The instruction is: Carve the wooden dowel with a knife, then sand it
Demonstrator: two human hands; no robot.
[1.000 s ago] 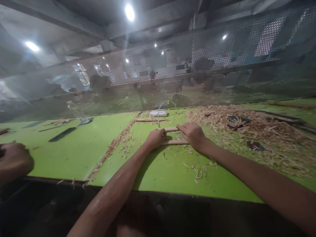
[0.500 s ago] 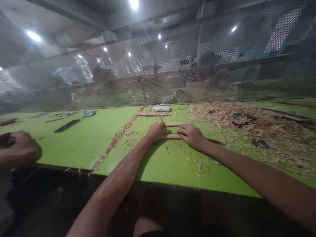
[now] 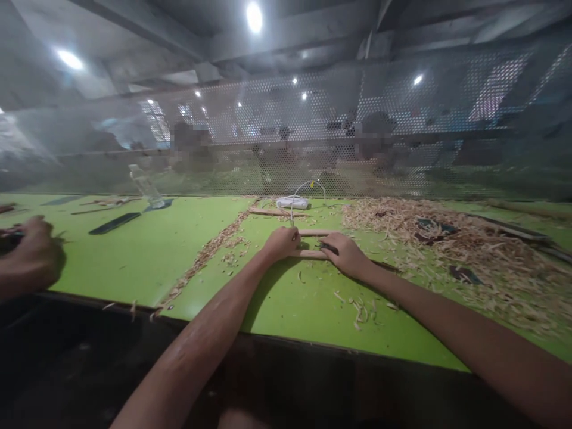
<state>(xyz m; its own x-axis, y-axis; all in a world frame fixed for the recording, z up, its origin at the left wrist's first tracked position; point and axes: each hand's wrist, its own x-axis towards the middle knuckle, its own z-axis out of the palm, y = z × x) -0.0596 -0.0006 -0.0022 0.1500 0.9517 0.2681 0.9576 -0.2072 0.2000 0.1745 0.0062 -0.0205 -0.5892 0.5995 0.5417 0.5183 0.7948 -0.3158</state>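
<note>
My left hand (image 3: 282, 242) is closed around the left end of a pale wooden piece (image 3: 308, 254), which shows as two parallel bars with an open gap between them. Whether the bars join is hidden by my hands. At the right end, my right hand (image 3: 346, 254) is bent over the wood with its fingers curled. A small dark flat piece (image 3: 329, 248) shows under those fingers; its kind cannot be made out. Both bars lie low over the green table (image 3: 286, 304), and wood shavings (image 3: 361, 310) are scattered near my right forearm.
A large heap of shavings (image 3: 473, 232) covers the right side, with dark scraps in it. Behind my hands are a white power strip (image 3: 292, 203) and a wooden stick (image 3: 277, 212). A clear bottle (image 3: 149, 189) stands left. A co-worker's hand (image 3: 33, 256) is at far left.
My right hand's fingers have shifted slightly, and the dark piece beneath them now shows. My left hand keeps its hold. The co-worker's hand has changed pose, and the view has tilted a little.
</note>
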